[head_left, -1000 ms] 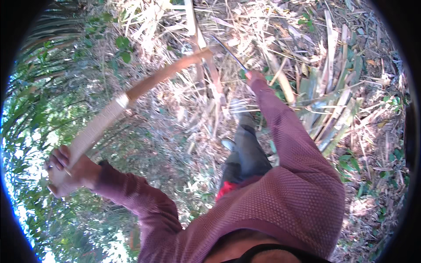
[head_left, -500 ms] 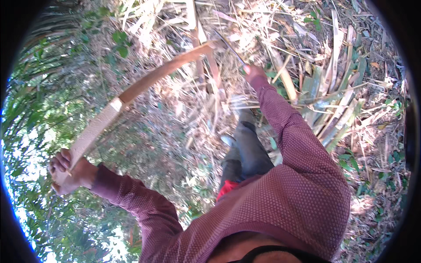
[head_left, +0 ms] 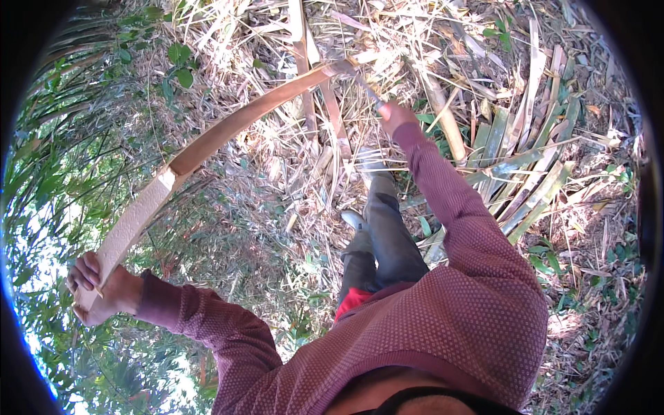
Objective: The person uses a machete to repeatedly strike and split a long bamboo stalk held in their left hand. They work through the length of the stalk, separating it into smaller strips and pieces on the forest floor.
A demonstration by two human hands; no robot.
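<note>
My left hand (head_left: 97,290) grips the pale, peeled end of a long bamboo strip (head_left: 207,142) at the lower left. The strip arcs up and to the right, turning brown, and ends near the top middle. My right hand (head_left: 393,116) is stretched out toward that far end and holds a thin knife (head_left: 363,84) whose blade meets the strip's tip. Both arms wear maroon knit sleeves. My legs in dark trousers (head_left: 384,232) and a grey shoe (head_left: 353,220) stand below the strip.
Dry leaves and split bamboo litter the ground. A fan of cut green and tan bamboo strips (head_left: 532,173) lies to the right. Upright dry stalks (head_left: 304,62) rise at the top middle. Green foliage (head_left: 48,173) fills the left side.
My right hand has moved up toward the strip's far end with the knife. My left hand has dropped slightly, and the strip stays bowed between them.
</note>
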